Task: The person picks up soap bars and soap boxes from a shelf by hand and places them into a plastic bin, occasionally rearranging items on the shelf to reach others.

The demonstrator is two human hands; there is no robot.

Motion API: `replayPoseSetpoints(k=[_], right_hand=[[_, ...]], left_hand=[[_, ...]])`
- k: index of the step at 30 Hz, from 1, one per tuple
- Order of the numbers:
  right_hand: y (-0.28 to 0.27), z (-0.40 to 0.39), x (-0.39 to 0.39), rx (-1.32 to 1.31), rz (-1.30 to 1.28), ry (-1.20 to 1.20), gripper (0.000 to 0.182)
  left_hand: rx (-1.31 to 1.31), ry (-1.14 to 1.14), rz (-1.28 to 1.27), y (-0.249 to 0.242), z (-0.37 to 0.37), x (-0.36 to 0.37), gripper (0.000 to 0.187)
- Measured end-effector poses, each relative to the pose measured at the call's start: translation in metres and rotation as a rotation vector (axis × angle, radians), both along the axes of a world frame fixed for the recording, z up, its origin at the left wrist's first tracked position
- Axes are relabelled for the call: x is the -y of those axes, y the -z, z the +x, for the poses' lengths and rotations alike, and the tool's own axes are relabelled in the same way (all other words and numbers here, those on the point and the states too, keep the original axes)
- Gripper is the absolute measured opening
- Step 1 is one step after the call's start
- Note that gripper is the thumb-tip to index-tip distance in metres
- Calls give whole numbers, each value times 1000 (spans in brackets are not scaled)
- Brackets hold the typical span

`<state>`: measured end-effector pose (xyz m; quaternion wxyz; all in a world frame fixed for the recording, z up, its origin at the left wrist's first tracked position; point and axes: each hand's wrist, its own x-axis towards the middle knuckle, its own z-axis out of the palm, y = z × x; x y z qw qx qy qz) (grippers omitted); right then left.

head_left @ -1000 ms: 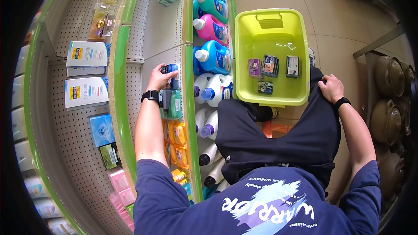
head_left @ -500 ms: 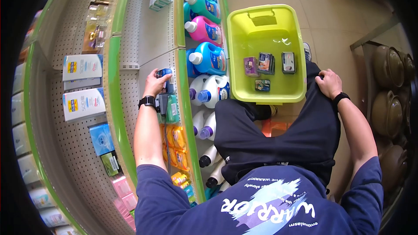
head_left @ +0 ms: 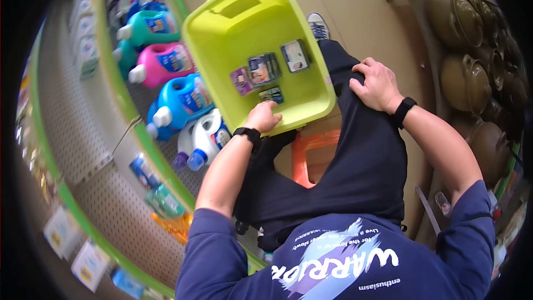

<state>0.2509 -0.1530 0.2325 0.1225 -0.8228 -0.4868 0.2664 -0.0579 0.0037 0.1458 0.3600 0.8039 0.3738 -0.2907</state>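
Observation:
My left hand [head_left: 263,116] reaches over the near rim of a lime-green plastic bin [head_left: 201,25]. Its thumb and fingers are apart, with the fingertips right at a small dark box [head_left: 271,95] on the bin floor. Beyond that box lie a stack of dark boxes [head_left: 262,69], a purple pack [head_left: 241,80] and a black-and-white box [head_left: 295,55]. My right hand [head_left: 377,84] rests on my thigh above the knee, fingers spread and nothing in them.
Laundry detergent bottles [head_left: 189,94] line the lower shelf left of the bin. On the pegboard shelf sit a blue pack [head_left: 144,170] and a green pack [head_left: 164,202]. Brown lidded pots [head_left: 465,82] stand on a rack at right. An orange stool [head_left: 300,158] is below me.
My left hand has left the blue pack on the shelf and moved right into the bin. The view has turned toward the bin. My right hand stays on my thigh.

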Motion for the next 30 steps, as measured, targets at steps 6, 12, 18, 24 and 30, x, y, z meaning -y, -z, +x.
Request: replayPoseSetpoints(k=[6,12,18,24,30], right_hand=[[-10,17,-7,-87,69,-1,32],[-9,34,-26,-186,-14,-35,42],[-13,29,-32,-191,-45,-34,41],[-16,5,-29,-100,0,-51,34],[-12,-7,-21,-45,73,-87,26]], left_hand=[[-620,-264,-136,183,-8,-3,107],[-627,-358,-251,246,-1,1,124],[-732,-573,61,232,16,9,107],[-458,-772,-159,99,32,-11,117],[110,-616,-17,-142,3,-4,111]])
